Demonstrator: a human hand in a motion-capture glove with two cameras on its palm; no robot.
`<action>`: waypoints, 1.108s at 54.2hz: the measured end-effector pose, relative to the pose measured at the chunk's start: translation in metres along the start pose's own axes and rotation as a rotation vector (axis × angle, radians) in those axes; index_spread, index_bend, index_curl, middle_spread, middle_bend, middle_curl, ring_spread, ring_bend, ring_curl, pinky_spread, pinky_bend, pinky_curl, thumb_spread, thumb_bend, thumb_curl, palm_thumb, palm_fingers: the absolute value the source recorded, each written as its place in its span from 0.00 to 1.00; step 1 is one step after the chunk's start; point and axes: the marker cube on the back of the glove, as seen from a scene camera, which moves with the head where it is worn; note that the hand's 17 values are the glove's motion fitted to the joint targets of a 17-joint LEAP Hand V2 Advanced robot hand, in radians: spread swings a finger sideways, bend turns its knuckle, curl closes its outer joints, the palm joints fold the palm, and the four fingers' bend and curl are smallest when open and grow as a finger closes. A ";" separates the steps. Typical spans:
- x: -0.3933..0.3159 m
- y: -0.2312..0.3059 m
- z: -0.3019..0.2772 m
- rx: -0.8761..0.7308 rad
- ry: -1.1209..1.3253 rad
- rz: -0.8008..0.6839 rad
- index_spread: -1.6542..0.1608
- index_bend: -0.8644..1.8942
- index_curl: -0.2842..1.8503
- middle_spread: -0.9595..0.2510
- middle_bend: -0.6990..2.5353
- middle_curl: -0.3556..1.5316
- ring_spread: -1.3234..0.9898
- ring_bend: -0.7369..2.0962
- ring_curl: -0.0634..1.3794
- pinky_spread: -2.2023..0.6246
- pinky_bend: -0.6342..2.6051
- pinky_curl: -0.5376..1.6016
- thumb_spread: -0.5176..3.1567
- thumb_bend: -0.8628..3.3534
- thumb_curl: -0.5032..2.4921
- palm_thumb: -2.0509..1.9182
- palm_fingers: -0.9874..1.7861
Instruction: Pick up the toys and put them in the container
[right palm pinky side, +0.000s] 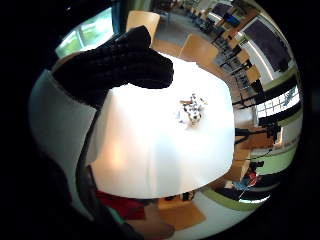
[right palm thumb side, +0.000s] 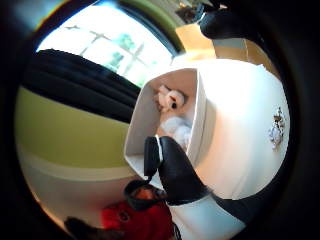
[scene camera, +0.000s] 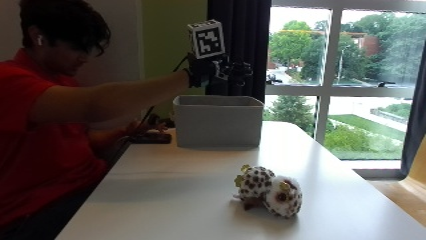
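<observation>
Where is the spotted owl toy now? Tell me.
In the outside view the spotted owl toy lies on the white table, near its front edge, apart from the grey container behind it.

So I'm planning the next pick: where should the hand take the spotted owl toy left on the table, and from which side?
Probably from above, around the body. The owl toy lies on its side on the table, apart from the container, nothing crowding it. Its rounded spotted body is the widest soft part, so the gloved hand, now above the container, could close fingers and thumb across it.
</observation>
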 end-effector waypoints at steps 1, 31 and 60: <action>0.000 0.000 0.000 0.000 -0.001 0.000 0.69 0.40 0.36 0.72 0.27 0.36 0.59 0.33 0.25 0.80 0.52 0.40 0.45 0.20 0.27 0.51 0.37; -0.002 0.004 -0.007 0.022 -0.006 0.003 0.68 0.41 0.36 0.72 0.27 0.35 0.59 0.33 0.24 0.80 0.52 0.40 0.46 0.20 0.27 0.51 0.38; 0.000 0.003 -0.004 0.017 0.041 0.088 0.68 0.41 0.36 0.72 0.27 0.35 0.59 0.33 0.24 0.80 0.51 0.40 0.46 0.20 0.27 0.51 0.38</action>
